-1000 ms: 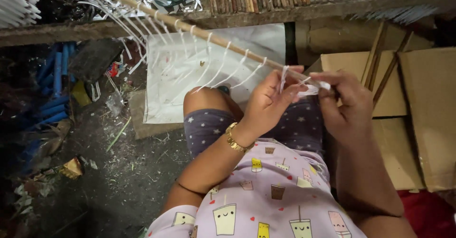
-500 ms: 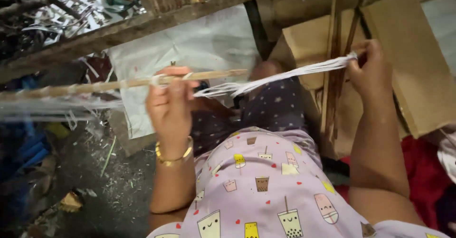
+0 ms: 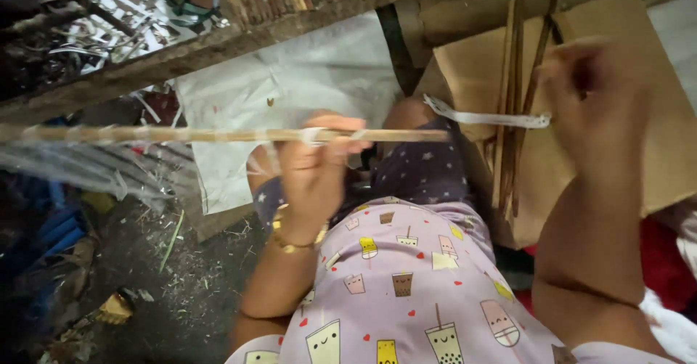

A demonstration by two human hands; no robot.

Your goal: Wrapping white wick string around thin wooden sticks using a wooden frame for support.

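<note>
Head view, looking down over my lap: my left hand (image 3: 316, 164) is closed around a long bamboo stick (image 3: 218, 135) that runs level from the far left edge to just past my knee. Thin white strips are knotted along the stick. My right hand (image 3: 592, 92) is raised at the right, blurred, fingers pinched on the end of a white strip (image 3: 483, 117) that stretches left toward the tip of the stick. A gold bracelet (image 3: 294, 244) sits on my left wrist. Behind the right hand lie flat cardboard sheets (image 3: 682, 139) with thin sticks leaning on them; a white sack (image 3: 319, 74) lies beyond my knee.
</note>
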